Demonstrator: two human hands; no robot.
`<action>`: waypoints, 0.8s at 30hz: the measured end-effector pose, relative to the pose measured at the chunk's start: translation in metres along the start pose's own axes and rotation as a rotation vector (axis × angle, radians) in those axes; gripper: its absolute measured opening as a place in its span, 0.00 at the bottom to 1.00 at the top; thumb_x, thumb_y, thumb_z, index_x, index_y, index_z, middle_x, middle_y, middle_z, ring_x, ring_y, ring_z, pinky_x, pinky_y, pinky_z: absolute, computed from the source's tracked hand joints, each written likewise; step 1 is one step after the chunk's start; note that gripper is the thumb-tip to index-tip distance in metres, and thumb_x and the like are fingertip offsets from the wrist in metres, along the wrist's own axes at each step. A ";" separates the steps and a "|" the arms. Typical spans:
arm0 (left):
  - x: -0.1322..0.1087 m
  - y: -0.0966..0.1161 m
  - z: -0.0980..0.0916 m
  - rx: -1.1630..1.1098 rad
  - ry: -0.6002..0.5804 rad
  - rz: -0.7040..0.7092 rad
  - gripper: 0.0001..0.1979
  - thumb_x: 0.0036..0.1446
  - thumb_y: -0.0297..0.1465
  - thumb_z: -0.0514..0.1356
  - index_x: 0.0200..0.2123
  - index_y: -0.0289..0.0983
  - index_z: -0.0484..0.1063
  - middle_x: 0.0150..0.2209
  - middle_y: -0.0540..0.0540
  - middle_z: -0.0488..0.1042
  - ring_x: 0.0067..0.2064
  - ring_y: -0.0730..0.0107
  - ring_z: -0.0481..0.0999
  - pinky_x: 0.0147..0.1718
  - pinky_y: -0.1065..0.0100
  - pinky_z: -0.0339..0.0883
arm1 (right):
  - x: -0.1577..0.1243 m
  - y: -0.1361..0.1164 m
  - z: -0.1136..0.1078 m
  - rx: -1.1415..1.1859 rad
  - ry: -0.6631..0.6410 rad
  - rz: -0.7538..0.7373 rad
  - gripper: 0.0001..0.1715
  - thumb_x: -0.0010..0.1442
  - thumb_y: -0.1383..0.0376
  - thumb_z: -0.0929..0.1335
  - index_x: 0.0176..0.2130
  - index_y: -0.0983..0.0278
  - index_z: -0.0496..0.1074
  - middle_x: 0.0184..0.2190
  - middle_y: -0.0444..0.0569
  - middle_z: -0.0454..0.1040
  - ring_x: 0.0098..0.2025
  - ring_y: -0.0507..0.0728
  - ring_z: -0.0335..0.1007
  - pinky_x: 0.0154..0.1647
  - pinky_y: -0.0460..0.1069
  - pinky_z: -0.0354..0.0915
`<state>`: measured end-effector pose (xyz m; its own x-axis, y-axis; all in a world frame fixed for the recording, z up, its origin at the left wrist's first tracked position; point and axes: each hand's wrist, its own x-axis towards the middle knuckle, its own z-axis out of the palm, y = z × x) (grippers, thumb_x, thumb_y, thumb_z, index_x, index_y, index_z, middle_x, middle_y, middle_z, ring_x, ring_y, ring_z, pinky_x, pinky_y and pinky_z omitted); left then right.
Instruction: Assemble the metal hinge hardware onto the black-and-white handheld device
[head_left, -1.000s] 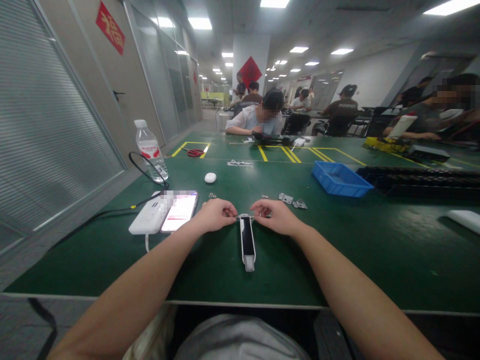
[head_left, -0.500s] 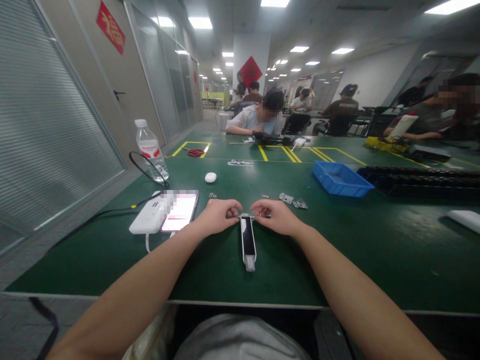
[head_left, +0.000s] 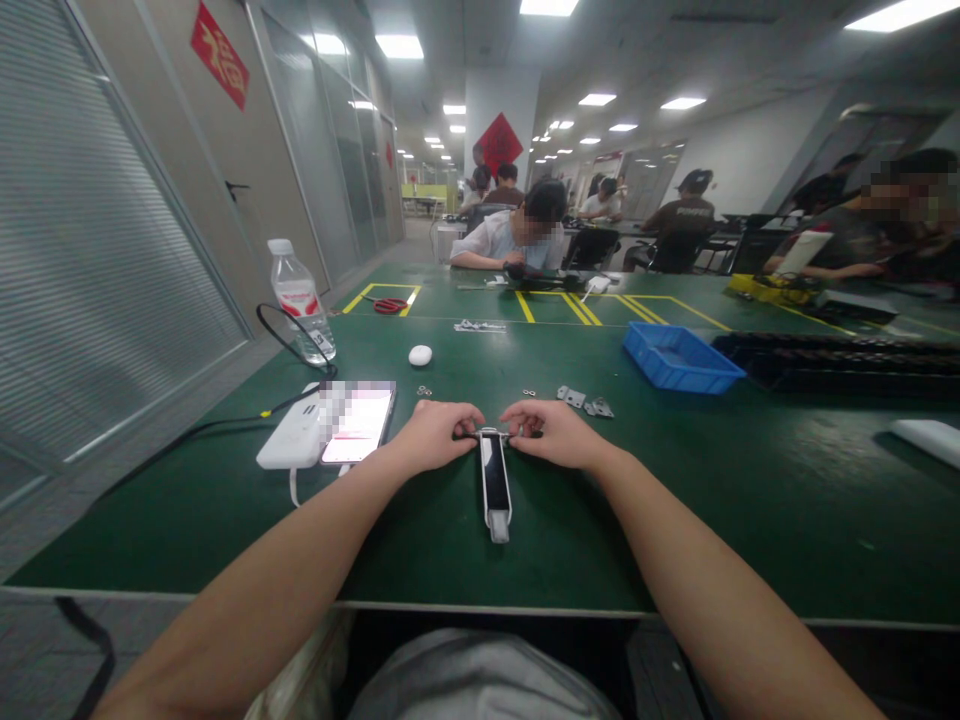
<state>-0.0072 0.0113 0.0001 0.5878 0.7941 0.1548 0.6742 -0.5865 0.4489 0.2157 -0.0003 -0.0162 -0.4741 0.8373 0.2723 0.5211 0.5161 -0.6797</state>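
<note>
A long, narrow device with a white frame and a glossy black face lies on the green table, its pale, see-through end toward me. At its far end, my left hand is closed in a pinch on the left side. My right hand pinches at the opposite side, its fingers curled. Thin dark slivers show at the fingertips of both hands, level with the device's far end. Whether they are one piece or two is hidden by the fingers.
Small metal rings and grey metal brackets lie beyond my hands. To the left are a phone, a white power bank and a water bottle. A blue bin stands right. A co-worker sits across the table.
Both hands stay in the same place around the device's far end. The thin dark slivers at the fingertips show more clearly now. The device has not visibly moved.
</note>
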 end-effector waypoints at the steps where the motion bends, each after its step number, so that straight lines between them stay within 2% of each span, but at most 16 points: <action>1: 0.000 0.000 0.000 -0.004 -0.001 -0.008 0.13 0.48 0.30 0.61 0.40 0.39 0.73 0.33 0.50 0.76 0.36 0.69 0.74 0.39 0.70 0.63 | 0.000 0.001 -0.003 -0.004 0.005 0.009 0.16 0.48 0.69 0.68 0.40 0.65 0.72 0.30 0.45 0.75 0.28 0.49 0.67 0.31 0.46 0.64; 3: 0.000 0.001 -0.001 -0.006 -0.002 -0.018 0.13 0.48 0.30 0.61 0.41 0.39 0.73 0.33 0.50 0.76 0.36 0.69 0.74 0.39 0.69 0.63 | 0.000 0.005 -0.012 -0.039 0.080 0.069 0.16 0.48 0.68 0.68 0.40 0.65 0.73 0.30 0.45 0.75 0.27 0.50 0.66 0.31 0.46 0.64; 7: -0.001 0.001 -0.001 -0.003 -0.010 -0.012 0.14 0.49 0.30 0.60 0.41 0.38 0.73 0.34 0.50 0.76 0.36 0.69 0.75 0.40 0.69 0.63 | -0.003 0.020 -0.034 -0.220 0.432 0.376 0.16 0.47 0.66 0.68 0.39 0.64 0.74 0.30 0.46 0.75 0.29 0.52 0.67 0.33 0.47 0.63; 9: -0.001 0.001 -0.001 0.000 -0.011 -0.007 0.13 0.49 0.30 0.60 0.41 0.39 0.73 0.34 0.49 0.76 0.37 0.68 0.75 0.40 0.69 0.63 | -0.007 0.030 -0.045 -0.324 0.529 0.540 0.17 0.47 0.64 0.68 0.39 0.64 0.74 0.32 0.48 0.75 0.31 0.54 0.68 0.35 0.49 0.63; 11: -0.001 0.001 -0.001 0.008 -0.010 -0.006 0.12 0.49 0.30 0.60 0.40 0.39 0.73 0.34 0.49 0.76 0.37 0.68 0.74 0.39 0.69 0.63 | -0.012 0.041 -0.053 -0.444 0.577 0.625 0.18 0.47 0.61 0.69 0.40 0.64 0.74 0.34 0.50 0.73 0.36 0.57 0.69 0.37 0.49 0.63; 13: -0.001 0.002 -0.001 0.014 -0.015 -0.008 0.12 0.49 0.30 0.60 0.39 0.39 0.73 0.34 0.49 0.76 0.37 0.68 0.74 0.39 0.69 0.63 | -0.018 0.050 -0.058 -0.556 0.593 0.695 0.23 0.47 0.58 0.69 0.43 0.63 0.73 0.37 0.53 0.72 0.40 0.60 0.69 0.40 0.51 0.64; 15: -0.001 0.003 -0.001 0.019 -0.022 -0.013 0.12 0.49 0.30 0.60 0.40 0.39 0.74 0.34 0.49 0.76 0.37 0.68 0.74 0.38 0.69 0.63 | -0.022 0.058 -0.061 -0.638 0.570 0.789 0.32 0.45 0.51 0.70 0.47 0.65 0.71 0.40 0.58 0.70 0.44 0.64 0.68 0.42 0.53 0.64; 18: -0.001 0.004 -0.002 0.034 -0.023 -0.006 0.12 0.49 0.30 0.59 0.40 0.39 0.74 0.35 0.49 0.76 0.38 0.67 0.74 0.38 0.69 0.63 | -0.024 0.067 -0.061 -0.675 0.451 0.908 0.42 0.41 0.43 0.70 0.47 0.68 0.71 0.42 0.64 0.70 0.45 0.67 0.68 0.41 0.56 0.65; 20: -0.001 0.004 -0.002 0.047 -0.027 0.000 0.12 0.50 0.30 0.59 0.39 0.39 0.74 0.35 0.48 0.76 0.39 0.67 0.74 0.39 0.69 0.62 | -0.024 0.070 -0.061 -0.678 0.371 0.936 0.41 0.41 0.43 0.70 0.46 0.69 0.72 0.42 0.64 0.71 0.45 0.67 0.69 0.40 0.55 0.66; 24: -0.001 0.003 -0.001 0.060 -0.032 0.012 0.12 0.50 0.30 0.58 0.40 0.39 0.73 0.36 0.48 0.76 0.38 0.67 0.74 0.39 0.69 0.62 | -0.022 0.072 -0.062 -0.641 0.312 0.921 0.28 0.46 0.54 0.71 0.44 0.65 0.74 0.39 0.57 0.75 0.42 0.63 0.72 0.38 0.52 0.66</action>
<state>-0.0065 0.0091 0.0025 0.6092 0.7821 0.1310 0.6921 -0.6051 0.3935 0.3081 0.0299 -0.0288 0.4196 0.9049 0.0711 0.8830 -0.3888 -0.2629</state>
